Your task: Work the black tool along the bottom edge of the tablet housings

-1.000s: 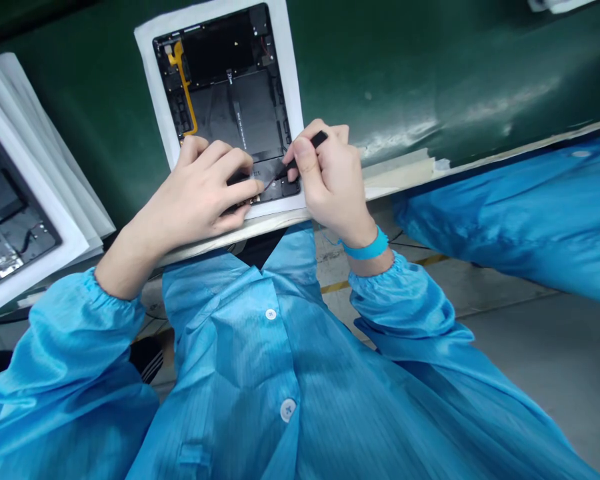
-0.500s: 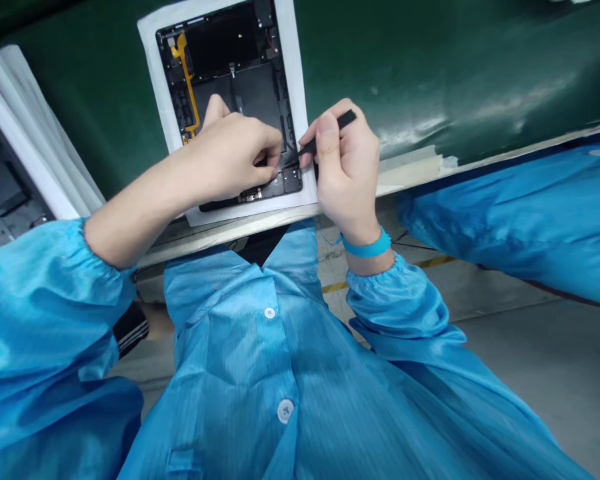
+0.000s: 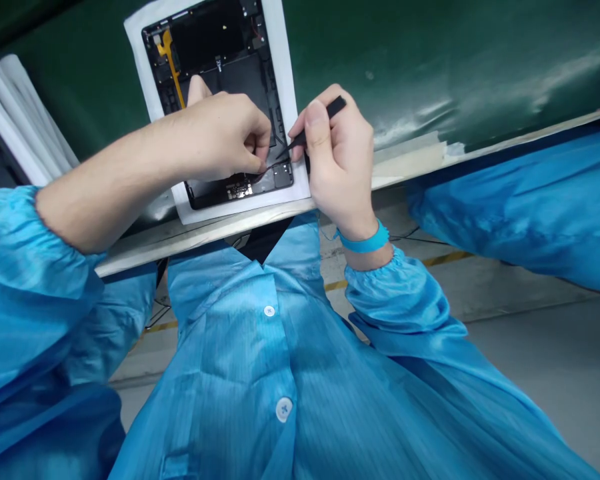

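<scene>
An open black device chassis [image 3: 245, 73] with an orange flex cable [image 3: 168, 57] lies on a white foam sheet [image 3: 284, 60]. My left hand [image 3: 230, 137] reaches across its lower part, thumb and index finger pinched over the lower right area; whatever is between the fingertips is too small to name. Beside the chassis's right edge, my right hand [image 3: 337, 143] is closed around black tweezers [image 3: 337, 107]. Their tips point down-left into the chassis, close to my left fingertips. A blue band [image 3: 365, 240] circles my right wrist.
The bench has a green mat [image 3: 380, 53] and a pale front edge [image 3: 205, 237] with peeling tape [image 3: 410, 157]. White foam sheets [image 3: 27, 107] stand at the left, beside a dark panel. Another person's blue sleeve or clothing [image 3: 520, 207] shows at the right.
The chassis and sheet appear shifted slightly left in view, with both hands. My left forearm sits higher and further left. The tweezer tips now show more clearly inside the chassis.
</scene>
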